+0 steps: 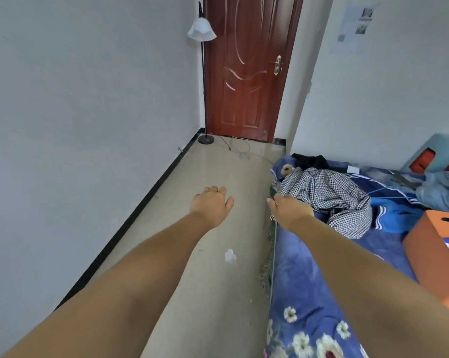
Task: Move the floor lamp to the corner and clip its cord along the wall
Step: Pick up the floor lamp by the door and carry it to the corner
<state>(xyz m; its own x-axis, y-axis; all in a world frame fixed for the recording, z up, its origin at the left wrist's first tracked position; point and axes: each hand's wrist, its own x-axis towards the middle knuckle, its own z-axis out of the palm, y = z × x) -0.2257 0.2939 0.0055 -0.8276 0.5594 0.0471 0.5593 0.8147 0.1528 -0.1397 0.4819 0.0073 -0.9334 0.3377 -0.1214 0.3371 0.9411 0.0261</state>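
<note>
Far left: plain white wall [89, 99] with black skirting strip [151, 192] running along its foot toward the far corner

Far corner: black-poled floor lamp with white bell-shaped glass shade [201, 29], upright, round black base [206, 139] on the floor right beside the skirting and just left of the door. Thin cord [233, 148] lying loose in loops on the glossy beige tiled floor [213, 171] in front of the door, not fixed to the wall; exact run of it too fine to trace

Behind lamp: reddish-brown panelled wooden door [244, 73], shut, brass handle [277, 64] on its right side

Mid-frame: left hand [211, 205] stretched forward over bare floor, palm down, fingers loosely curled, holding nothing, well short of the lamp. Small crumpled white scrap [230, 255] on floor beneath and between the forearms

Right hand [290, 209] extended over the bed edge, fingers bent downward; touching or just beside the black-and-white checked garment [332, 197] – cannot tell whether gripping it

Right: bed with blue floral cover [308, 293], checked garment heaped on it, orange box [435, 254] at its right edge, paper notice [355, 27] on the right-hand wall above
</note>
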